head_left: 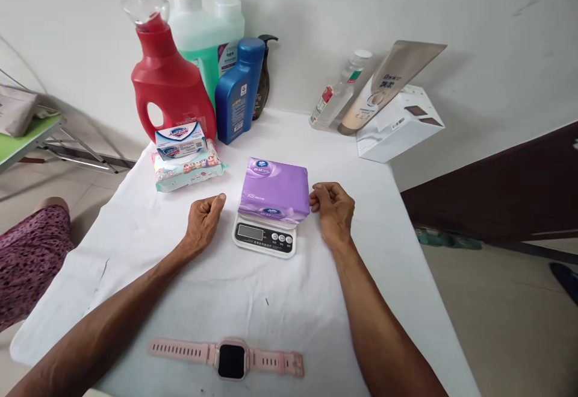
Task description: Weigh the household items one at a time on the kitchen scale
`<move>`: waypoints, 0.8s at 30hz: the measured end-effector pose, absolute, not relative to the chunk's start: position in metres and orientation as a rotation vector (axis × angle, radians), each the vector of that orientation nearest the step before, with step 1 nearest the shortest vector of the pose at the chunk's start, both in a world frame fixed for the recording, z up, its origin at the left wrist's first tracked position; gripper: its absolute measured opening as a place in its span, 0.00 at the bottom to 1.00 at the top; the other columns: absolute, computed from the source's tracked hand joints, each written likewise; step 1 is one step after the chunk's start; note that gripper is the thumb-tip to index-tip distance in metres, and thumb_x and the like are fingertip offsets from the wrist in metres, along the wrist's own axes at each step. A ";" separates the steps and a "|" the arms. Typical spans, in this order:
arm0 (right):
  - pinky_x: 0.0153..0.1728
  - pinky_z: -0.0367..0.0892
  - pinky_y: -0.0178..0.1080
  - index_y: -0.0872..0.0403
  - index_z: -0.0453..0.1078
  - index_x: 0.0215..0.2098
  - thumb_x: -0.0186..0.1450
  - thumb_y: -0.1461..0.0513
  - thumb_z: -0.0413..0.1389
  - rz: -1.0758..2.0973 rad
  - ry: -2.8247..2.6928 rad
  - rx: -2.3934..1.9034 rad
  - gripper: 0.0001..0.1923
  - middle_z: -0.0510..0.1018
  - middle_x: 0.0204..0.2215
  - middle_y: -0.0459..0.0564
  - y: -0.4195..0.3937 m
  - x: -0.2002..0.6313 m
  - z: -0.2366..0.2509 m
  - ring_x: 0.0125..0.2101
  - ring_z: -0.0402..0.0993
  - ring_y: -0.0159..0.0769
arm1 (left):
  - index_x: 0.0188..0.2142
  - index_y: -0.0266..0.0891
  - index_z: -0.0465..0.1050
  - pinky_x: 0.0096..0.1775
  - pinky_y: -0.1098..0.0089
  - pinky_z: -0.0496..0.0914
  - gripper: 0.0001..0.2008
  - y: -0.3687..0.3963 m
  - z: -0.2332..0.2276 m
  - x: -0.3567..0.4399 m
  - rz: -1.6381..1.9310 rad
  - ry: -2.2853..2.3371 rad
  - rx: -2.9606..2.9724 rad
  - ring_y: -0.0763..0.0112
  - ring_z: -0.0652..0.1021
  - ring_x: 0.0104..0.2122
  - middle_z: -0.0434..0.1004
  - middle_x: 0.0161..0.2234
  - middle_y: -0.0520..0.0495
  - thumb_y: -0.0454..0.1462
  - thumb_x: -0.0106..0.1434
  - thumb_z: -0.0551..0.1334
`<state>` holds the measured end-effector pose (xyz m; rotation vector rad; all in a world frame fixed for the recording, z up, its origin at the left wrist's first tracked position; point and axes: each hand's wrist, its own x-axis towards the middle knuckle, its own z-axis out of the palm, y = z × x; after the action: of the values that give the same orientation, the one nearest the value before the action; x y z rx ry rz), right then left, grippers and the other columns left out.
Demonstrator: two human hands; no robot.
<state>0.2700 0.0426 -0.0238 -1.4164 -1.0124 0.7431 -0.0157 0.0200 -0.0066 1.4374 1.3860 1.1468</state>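
Note:
A purple tissue pack (273,191) lies on a small white kitchen scale (265,237) in the middle of the white-covered table (226,300). My left hand (204,219) rests on the cloth just left of the scale, fingers curled into a loose fist, holding nothing. My right hand (332,207) sits just right of the pack, fingers curled, its fingertips at or almost touching the pack's right edge. The scale's display and buttons face me.
At the back left stand a red detergent jug (169,87), a green bottle (208,35), a blue bottle (237,93) and a dark pump bottle (263,81). A soap box (180,140) lies on a wipes pack (187,171). A clear bottle (338,93), a tube (383,87) and a white box (400,123) are back right. A pink watch (230,358) lies near me.

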 end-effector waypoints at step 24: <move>0.22 0.65 0.34 0.51 0.73 0.33 0.64 0.53 0.60 0.716 -1.073 -1.482 0.10 0.75 0.24 0.44 0.043 0.269 -0.024 0.24 0.72 0.33 | 0.18 0.41 0.53 0.24 0.68 0.50 0.32 0.020 -0.002 -0.013 1.136 1.335 1.479 0.77 0.55 0.19 0.52 0.16 0.54 0.56 0.70 0.58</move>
<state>0.2690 0.0432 -0.0239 -1.4821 -1.0725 0.7158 -0.0133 0.0198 -0.0022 1.4792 1.3346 1.1360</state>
